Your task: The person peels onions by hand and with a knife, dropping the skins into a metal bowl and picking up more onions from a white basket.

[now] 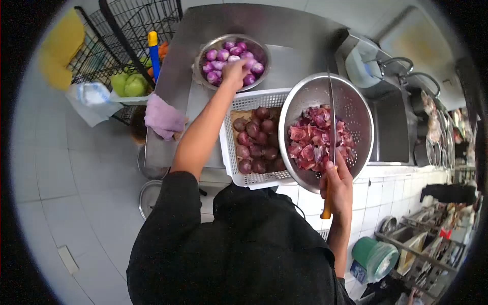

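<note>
My left hand (235, 74) reaches into a metal colander (202, 76) of peeled purple onions (218, 64), its fingers closed over one near the middle. A knife (332, 117) with a yellow handle is in my right hand (337, 184), its blade pointing away from me over a large metal colander (362, 96). Reddish onion skins (310, 140) fill the bottom of that colander. Between the hands, a white perforated basket (227, 147) holds unpeeled dark red onions (260, 137). The large colander overlaps the basket's right side.
At the left stand a black wire rack (137, 30), green vegetables (133, 85) and a pink cloth (165, 117). A sink (394, 127) with faucets lies at the right. Lower right, a green bucket (367, 252) stands near cluttered shelves.
</note>
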A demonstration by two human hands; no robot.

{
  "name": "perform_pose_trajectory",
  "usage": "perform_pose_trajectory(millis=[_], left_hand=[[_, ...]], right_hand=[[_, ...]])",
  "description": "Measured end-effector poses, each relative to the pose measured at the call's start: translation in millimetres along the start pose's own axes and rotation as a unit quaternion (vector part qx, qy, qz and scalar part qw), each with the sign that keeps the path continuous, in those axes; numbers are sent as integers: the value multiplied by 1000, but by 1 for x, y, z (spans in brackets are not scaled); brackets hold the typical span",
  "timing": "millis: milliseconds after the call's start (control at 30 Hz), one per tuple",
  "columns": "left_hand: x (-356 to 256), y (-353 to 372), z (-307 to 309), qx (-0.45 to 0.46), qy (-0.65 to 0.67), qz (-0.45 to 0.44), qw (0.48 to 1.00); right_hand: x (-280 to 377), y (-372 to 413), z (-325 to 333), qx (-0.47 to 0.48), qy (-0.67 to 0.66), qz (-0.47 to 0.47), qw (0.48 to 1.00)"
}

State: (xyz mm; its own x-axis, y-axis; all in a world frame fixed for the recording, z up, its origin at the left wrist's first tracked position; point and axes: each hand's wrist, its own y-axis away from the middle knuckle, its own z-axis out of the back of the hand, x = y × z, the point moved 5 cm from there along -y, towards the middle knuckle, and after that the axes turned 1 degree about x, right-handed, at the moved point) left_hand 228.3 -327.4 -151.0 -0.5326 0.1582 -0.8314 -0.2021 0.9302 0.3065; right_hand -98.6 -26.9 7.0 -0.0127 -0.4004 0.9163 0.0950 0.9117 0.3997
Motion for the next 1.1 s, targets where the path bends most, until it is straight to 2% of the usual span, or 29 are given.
perform_pose_trajectory(millis=[100,133,233,267,300,367,433,500,600,667,800,900,1000,1100], left_hand=[[-10,-16,-20,58,-15,-28,998],[-18,-6,-26,28,-23,-29,999],[-33,32,-27,77,-168,-80,979],[-28,35,-20,101,-264,-129,951],[-23,45,-14,153,-331,-71,928],[-22,82,-10,209,-505,-161,822],[-10,123,-7,252,-601,-140,745],[10,154,-3,278,-652,-129,694],[34,180,6,253,-657,-226,673],[37,184,10,239,-635,-246,692],[26,171,14,196,-607,-249,729],[26,161,2,252,-582,-246,733],[41,159,-21,282,-623,-278,675],[63,138,-34,223,-730,-190,617]], right_hand=[[2,9,-7,-15,20,18,1000],[3,11,-8,-23,19,25,999],[4,17,-10,-51,18,35,998],[7,19,-12,-56,14,47,997],[8,21,-13,-61,11,61,996],[10,25,-12,-49,23,111,992],[14,30,-16,-45,9,161,986],[22,27,-19,-60,-2,152,986],[38,22,-26,-114,19,150,982],[35,15,-26,-128,7,151,980],[32,22,-32,-117,51,135,983],[28,25,-33,-125,61,130,982],[23,32,-32,-150,64,128,978],[19,39,-28,-157,52,127,978]])
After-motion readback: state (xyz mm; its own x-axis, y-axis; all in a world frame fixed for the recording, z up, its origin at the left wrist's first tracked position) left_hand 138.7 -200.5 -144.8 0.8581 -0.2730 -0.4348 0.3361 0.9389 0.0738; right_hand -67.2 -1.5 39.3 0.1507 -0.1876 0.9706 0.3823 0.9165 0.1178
